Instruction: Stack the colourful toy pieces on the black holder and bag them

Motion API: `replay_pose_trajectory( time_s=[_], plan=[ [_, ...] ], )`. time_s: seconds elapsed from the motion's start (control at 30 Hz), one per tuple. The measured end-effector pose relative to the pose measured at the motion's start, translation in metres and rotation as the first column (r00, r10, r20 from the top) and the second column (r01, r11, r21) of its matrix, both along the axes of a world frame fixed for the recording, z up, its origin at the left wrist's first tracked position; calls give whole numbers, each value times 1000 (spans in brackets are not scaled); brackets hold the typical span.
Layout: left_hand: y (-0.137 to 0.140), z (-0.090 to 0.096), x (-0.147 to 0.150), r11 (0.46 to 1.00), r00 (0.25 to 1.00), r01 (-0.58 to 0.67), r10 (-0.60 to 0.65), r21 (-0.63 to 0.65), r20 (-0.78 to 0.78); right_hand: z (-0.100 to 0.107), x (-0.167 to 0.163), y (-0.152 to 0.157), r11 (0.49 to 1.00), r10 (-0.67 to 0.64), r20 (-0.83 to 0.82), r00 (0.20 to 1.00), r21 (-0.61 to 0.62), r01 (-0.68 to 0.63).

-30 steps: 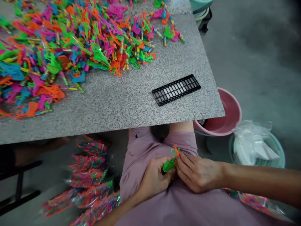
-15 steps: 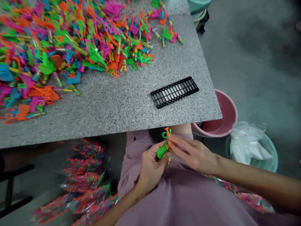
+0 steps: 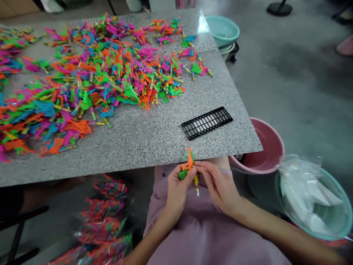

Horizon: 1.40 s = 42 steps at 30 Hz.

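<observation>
Just below the table's front edge, over my lap, my left hand pinches a small bunch of pistol-shaped plastic toys. An orange toy stands in front, with a green one partly behind it. From the bunch a yellow striped tube with a pale tip points down. My right hand has its bent fingers pressed against the right side of the same toys; its fingertips are partly hidden. Beyond my hands, a black slotted plastic rack lies on the speckled grey table.
A large heap of similar bright toys covers the table's left and back. On the floor at right stand a pink tub and a green basket holding clear bags. Bagged toys lie at lower left. Another person's leg shows under the table.
The view has tilted up, showing more of the far table. The orange toy has turned to face me more fully, and my right hand has shifted its fingers lower beside it.
</observation>
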<state>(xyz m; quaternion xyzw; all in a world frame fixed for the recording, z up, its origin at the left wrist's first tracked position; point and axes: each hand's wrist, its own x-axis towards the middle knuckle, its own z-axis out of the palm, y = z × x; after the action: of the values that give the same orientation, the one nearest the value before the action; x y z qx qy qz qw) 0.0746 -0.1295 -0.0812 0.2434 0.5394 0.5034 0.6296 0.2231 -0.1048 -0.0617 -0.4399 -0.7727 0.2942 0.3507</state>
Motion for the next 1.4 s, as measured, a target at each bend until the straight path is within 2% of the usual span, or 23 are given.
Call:
replay_pose_trajectory(
  time_s=[0.07,0.1,0.13,0.2,0.27,0.4,0.53,0.6,0.67,0.73,0.8,0.83,0.9,1.0,1.1,1.17,1.27,1.4],
  plan=[
    [4,-2,-1,1000,1000,-16,16,-10,-16,-2,4,-1,983,-141,-98,985,-132,127],
    [7,-2,-1,1000,999,-23,23,-9,-24,-5,4,-1,965,-181,-138,974,-214,150],
    [9,-1,-1,1000,999,-27,27,-3,-36,-8,4,-1,943,-191,-184,964,-306,128],
    [13,2,-2,1000,998,-19,20,16,-63,-14,1,-1,874,-157,-276,948,-486,3],
    [16,5,-4,999,996,21,-18,32,-89,-18,-2,0,797,-143,-305,941,-599,-73],
    [20,9,-12,983,977,176,-168,54,-132,-16,-2,3,714,-144,-234,961,-698,-63],
    [32,12,-22,934,921,340,-306,112,-242,-11,1,9,661,-107,-280,954,-737,-142],
    [41,11,-26,904,883,397,-329,159,-334,-9,3,18,666,-57,-325,944,-716,-207],
    [48,7,-27,893,850,398,-271,211,-453,-6,7,34,693,-25,-317,948,-689,-212],
    [49,-1,-24,899,799,352,-142,262,-584,-5,9,58,754,-58,-216,975,-649,-99],
    [46,-12,-13,889,713,344,-38,302,-701,-8,8,84,835,-117,-86,989,-547,51],
    [44,-18,-6,872,663,376,-16,315,-748,-11,5,97,873,-135,-37,990,-477,101],
    [41,-30,9,814,564,482,-5,324,-826,-17,-3,117,926,-115,37,993,-358,121],
    [44,-47,28,751,419,589,33,299,-907,-26,-14,134,957,-46,180,983,-275,95],
    [52,-62,34,758,294,604,77,248,-953,-30,-18,138,977,-19,355,935,-191,92],
    [57,-70,35,765,236,606,90,218,-968,-30,-18,137,990,-20,453,891,-115,81],
    [58,-76,35,761,206,614,102,210,-973,-30,-23,135,999,-36,507,861,-6,46],
    [52,-64,21,747,262,599,159,289,-952,-35,-30,133,1000,-16,469,883,13,12]
  ],
)
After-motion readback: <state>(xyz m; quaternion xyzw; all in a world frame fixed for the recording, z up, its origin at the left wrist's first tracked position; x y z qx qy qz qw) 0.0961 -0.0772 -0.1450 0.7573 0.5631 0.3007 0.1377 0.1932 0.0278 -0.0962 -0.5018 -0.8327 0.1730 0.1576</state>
